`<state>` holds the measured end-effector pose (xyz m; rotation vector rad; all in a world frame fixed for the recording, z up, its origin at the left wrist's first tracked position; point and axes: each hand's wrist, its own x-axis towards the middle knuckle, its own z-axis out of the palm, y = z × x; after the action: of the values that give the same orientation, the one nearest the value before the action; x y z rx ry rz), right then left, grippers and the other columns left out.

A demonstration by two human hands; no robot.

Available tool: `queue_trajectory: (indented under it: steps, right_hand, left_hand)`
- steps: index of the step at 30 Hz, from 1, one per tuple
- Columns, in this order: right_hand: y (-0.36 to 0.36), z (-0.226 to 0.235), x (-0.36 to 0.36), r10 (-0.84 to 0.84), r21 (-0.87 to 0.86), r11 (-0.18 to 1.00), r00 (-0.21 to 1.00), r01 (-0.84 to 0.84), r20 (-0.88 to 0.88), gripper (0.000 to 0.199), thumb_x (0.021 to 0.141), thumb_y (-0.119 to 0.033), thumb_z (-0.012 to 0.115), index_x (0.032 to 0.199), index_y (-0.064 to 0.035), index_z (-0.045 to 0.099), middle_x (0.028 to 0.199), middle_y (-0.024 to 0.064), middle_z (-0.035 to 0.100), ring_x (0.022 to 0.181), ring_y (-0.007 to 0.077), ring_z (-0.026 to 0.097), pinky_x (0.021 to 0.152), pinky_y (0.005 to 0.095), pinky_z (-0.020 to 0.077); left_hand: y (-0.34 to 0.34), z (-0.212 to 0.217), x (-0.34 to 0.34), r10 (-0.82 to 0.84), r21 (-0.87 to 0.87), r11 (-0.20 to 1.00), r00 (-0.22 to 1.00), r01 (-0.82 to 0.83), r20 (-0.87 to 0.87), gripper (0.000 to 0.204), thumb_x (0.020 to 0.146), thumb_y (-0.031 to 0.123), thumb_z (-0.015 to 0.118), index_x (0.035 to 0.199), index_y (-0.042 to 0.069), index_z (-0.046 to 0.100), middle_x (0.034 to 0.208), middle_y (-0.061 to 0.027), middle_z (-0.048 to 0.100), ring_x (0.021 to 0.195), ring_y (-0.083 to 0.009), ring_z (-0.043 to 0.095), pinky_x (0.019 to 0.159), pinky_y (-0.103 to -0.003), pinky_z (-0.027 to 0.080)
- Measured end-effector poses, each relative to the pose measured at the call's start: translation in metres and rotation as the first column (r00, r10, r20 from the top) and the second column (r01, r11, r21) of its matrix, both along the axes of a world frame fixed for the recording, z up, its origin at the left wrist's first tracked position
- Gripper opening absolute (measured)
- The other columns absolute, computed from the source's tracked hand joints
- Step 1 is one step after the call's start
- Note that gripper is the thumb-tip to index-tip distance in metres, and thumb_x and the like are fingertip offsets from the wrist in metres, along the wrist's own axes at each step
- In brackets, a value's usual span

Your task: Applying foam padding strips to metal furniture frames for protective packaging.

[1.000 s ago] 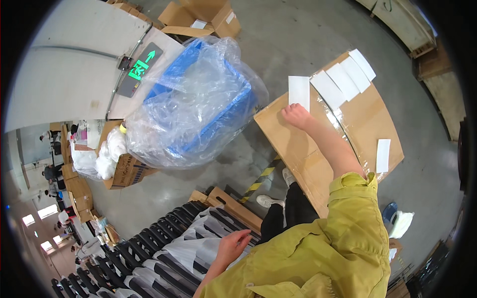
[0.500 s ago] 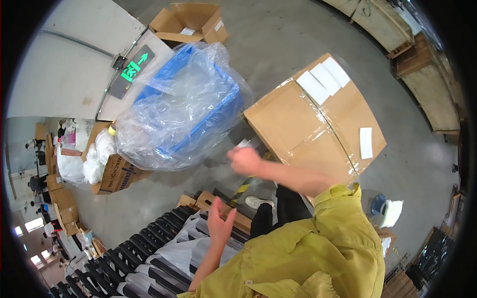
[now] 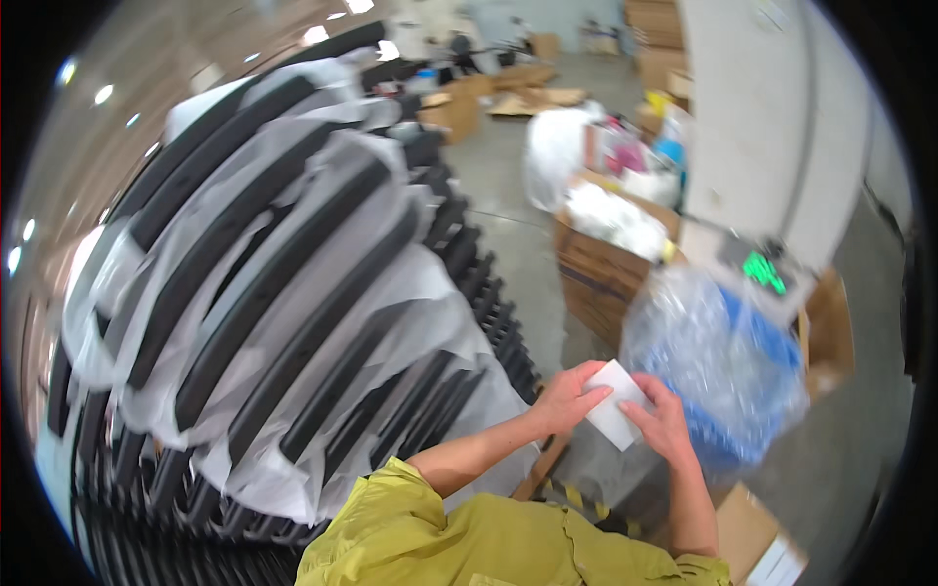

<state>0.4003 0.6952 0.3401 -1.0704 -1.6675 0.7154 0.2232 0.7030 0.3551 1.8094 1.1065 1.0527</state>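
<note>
Together, the left hand (image 3: 565, 398) and right hand (image 3: 666, 426) pinch a white label sheet (image 3: 616, 417) by opposite edges, fingers closed, apparently to peel it, beside the wrapped black parts (image 3: 283, 293).

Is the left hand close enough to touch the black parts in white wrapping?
Probably yes: the left hand holds the white paper label right beside the black parts, nothing between them.

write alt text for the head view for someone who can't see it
Two bare hands, left and right, hold a small white label between them, seen from above. To the left stands a big stack of long black parts wrapped in white film; to the right, a blue bin in clear plastic and open cardboard boxes on a grey floor.
</note>
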Motion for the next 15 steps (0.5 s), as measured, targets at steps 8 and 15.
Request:
queue_trajectory:
  steps: [8,15]
  right_hand:
    - [0.063,0.117,-0.071,0.635,-0.162,0.666,0.667,-0.728,-0.39,0.012,0.079,-0.006,0.057,0.088,0.0006,0.054,0.077,0.0007,0.058,0.067,0.004,0.051,0.06,0.0177,0.0408]
    - [0.107,0.258,-0.122,0.787,0.016,0.61,0.604,-0.792,-0.124,0.021,0.077,-0.016,0.057,0.091,0.0,0.056,0.08,0.0023,0.058,0.071,0.0078,0.053,0.064,0.0225,0.0424]
  left_hand:
    - [-0.042,0.174,-0.098,0.498,0.565,0.75,0.856,-0.344,-0.14,0.034,0.072,0.002,0.06,0.105,0.003,0.052,0.095,-0.0091,0.058,0.085,-0.0167,0.057,0.073,-0.027,0.045]
    - [-0.062,0.341,-0.2,0.92,0.956,0.291,0.267,0.026,-0.288,0.014,0.075,0.002,0.052,0.088,0.005,0.056,0.086,-0.0115,0.058,0.08,-0.0285,0.055,0.068,-0.035,0.045]
